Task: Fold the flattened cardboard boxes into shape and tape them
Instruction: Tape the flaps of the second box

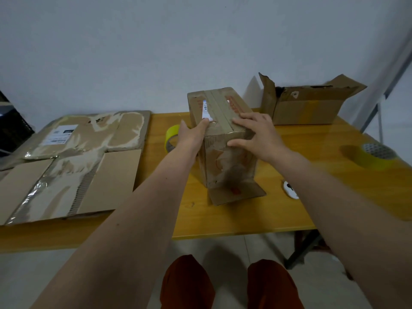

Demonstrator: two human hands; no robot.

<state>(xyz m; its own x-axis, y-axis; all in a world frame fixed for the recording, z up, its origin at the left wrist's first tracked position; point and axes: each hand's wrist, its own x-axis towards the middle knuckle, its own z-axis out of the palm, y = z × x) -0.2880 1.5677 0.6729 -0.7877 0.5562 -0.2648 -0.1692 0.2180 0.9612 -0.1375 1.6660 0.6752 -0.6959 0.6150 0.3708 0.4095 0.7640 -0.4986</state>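
Note:
A folded cardboard box [225,161] stands upright in the middle of the yellow table [245,215], with a strip of tape along its top and one flap lying out flat at its base. My left hand [191,132] holds the box's left top edge, thumb on the top face. My right hand [256,132] lies flat over the near right top corner, fingers spread across the tape. A yellow tape roll [170,136] stands partly hidden behind my left hand. Flattened boxes [73,166] lie stacked on the left.
An open cardboard box [307,103] sits at the back right. A second yellow tape roll [372,157] lies near the right edge. A small white cutter [291,190] lies right of the box. A dark crate [11,130] stands at far left. The wall is close behind.

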